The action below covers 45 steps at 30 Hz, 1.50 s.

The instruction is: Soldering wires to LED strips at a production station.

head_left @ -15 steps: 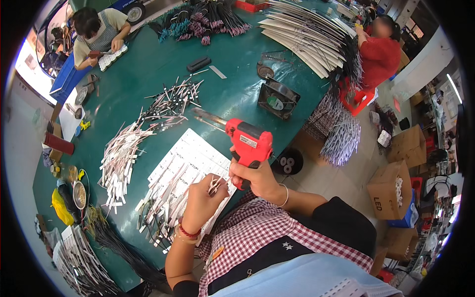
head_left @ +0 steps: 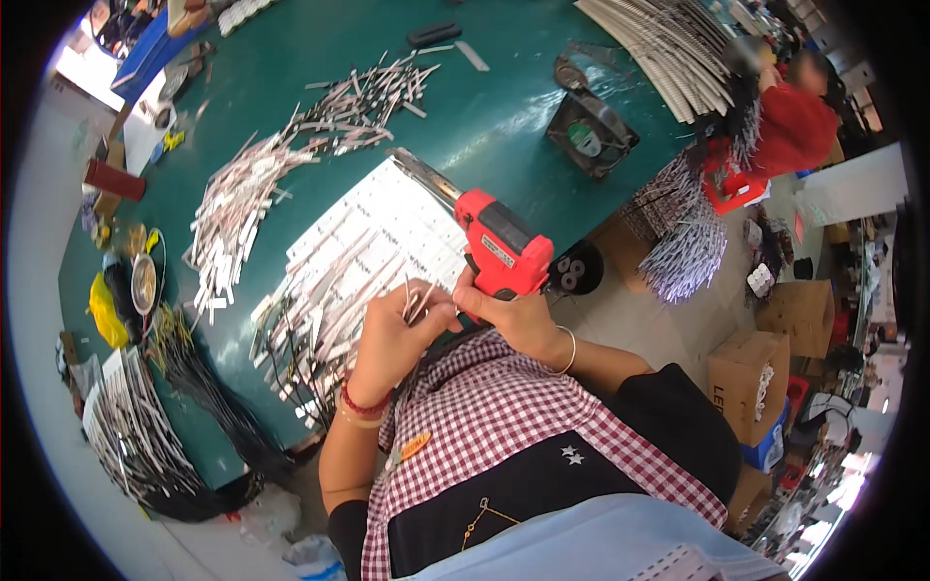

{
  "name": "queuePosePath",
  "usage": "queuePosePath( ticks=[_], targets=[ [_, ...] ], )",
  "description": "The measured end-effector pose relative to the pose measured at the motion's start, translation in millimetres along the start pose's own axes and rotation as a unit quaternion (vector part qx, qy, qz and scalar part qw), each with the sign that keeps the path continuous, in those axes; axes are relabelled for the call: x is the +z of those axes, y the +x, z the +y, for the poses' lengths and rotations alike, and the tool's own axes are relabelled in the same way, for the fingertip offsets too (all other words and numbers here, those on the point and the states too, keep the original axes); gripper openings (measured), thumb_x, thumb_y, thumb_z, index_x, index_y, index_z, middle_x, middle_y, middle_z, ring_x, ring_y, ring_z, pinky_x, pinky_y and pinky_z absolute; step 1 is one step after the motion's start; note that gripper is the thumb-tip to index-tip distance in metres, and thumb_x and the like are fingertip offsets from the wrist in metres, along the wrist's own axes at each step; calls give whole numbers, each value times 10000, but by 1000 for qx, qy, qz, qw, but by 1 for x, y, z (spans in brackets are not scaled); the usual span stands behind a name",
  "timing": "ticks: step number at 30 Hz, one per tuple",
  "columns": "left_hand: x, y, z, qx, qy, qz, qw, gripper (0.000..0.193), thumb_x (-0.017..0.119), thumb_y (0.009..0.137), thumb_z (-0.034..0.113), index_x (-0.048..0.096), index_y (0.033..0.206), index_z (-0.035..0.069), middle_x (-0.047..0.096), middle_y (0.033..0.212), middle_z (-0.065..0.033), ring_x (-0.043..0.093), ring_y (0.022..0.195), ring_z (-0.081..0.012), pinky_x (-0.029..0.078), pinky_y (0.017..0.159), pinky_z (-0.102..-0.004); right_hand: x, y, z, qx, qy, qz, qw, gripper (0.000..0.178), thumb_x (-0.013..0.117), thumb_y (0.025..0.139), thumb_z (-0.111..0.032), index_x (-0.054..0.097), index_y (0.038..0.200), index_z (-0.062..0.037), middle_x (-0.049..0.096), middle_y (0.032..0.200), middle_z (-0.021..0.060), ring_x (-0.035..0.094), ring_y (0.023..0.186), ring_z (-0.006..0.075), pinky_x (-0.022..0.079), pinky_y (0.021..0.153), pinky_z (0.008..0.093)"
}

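My right hand (head_left: 513,324) is closed round the grip of a red and black pistol-shaped tool (head_left: 504,242). Its long metal nozzle points up and left, over the far edge of a white printed sheet (head_left: 383,198). Left of it, my left hand (head_left: 402,324) pinches a few thin, pale wires (head_left: 415,298), their lower ends hidden by the fingers. The two hands are close together above the sheet's near edge. Many pale pinkish strip-like wires (head_left: 325,300) lie in rows across the sheet, with dark leads at their left ends.
Loose wire piles (head_left: 232,223) lie left on the green table (head_left: 484,107). Beyond the nozzle stands a black square fan (head_left: 591,136). Bundled dark wires (head_left: 208,387) hang over the near-left edge. A person in red (head_left: 799,121) sits far right, near cardboard boxes (head_left: 746,378).
The view has shifted, so the far table edge and the co-worker there have mostly left it. The tool's nozzle now tilts more steeply. Both hands keep hold, the pale wires showing more upright.
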<state>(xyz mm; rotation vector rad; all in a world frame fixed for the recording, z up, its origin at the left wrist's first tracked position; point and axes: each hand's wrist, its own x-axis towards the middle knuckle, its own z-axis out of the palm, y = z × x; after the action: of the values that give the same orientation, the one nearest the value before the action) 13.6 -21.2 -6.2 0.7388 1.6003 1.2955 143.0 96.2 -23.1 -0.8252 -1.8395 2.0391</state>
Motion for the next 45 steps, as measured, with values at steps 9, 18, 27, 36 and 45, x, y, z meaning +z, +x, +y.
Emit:
queuePosePath(
  ticks=[9,18,27,36,45],
  targets=[
    [-11,-15,-40,49,115,62,990,81,577,806,89,593,804,10,597,619,-43,547,586,-83,448,561,-249,28,-4,12,7,53,58,997,100,647,831,-50,603,918,-26,582,824,-5,530,735,64,429,627,217],
    [-17,-40,-53,77,139,151,976,125,631,742,107,610,804,0,605,694,-124,581,637,-207,454,613,-310,43,-7,19,-39,26,-48,998,412,583,812,65,428,1190,10,564,862,45,541,749,98,446,631,221],
    [-62,-33,-43,61,54,182,980,139,596,837,119,674,878,11,648,820,-58,585,743,-105,469,695,-259,33,7,17,-13,62,-2,998,381,554,825,43,430,1183,6,575,858,75,559,756,141,471,701,290],
    [-152,5,-55,-30,206,212,955,201,559,788,160,621,711,-15,607,611,-46,524,579,-90,431,562,-258,-11,34,42,40,316,-130,939,367,559,858,-82,406,1191,-60,274,1414,285,259,1333,420,259,1094,494],
    [-147,41,-71,-32,458,294,838,265,588,747,262,636,697,7,583,591,-179,554,548,-360,467,564,-409,-15,35,33,17,195,-104,975,382,592,856,-155,449,1175,-3,426,1277,257,481,1147,358,405,985,450]
  ],
)
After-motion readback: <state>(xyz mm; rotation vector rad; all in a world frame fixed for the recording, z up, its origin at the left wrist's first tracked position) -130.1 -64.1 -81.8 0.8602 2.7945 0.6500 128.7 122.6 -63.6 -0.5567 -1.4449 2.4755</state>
